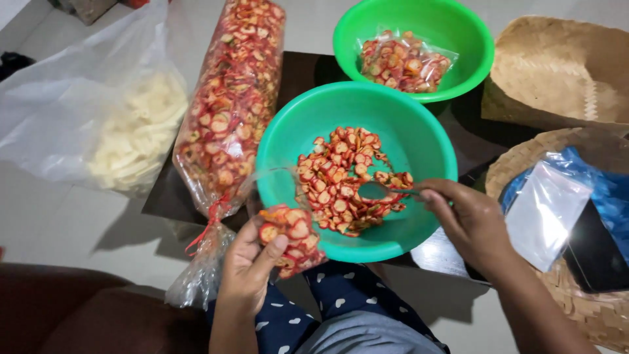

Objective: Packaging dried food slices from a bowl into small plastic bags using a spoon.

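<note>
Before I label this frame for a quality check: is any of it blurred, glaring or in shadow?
Head view: the spoon in the right hand is smeared by motion; the small bag in the left hand is fairly sharp; soft glare on the clear bag of pale crackers; the bottom left corner is dark; shadows soft, light even.

A low dark bench (298,69) is standing on the pale floor (59,223) and carrying most of the things. A teal bowl (406,141) of red sliced chips is sitting on it at the near side, touching a green bowl (458,33) behind. A long clear bag of chips (229,105) is lying along its left edge. A large clear bag of pale crackers (131,131) is resting on the floor, and woven trays (557,65) are sitting at the right.
</note>
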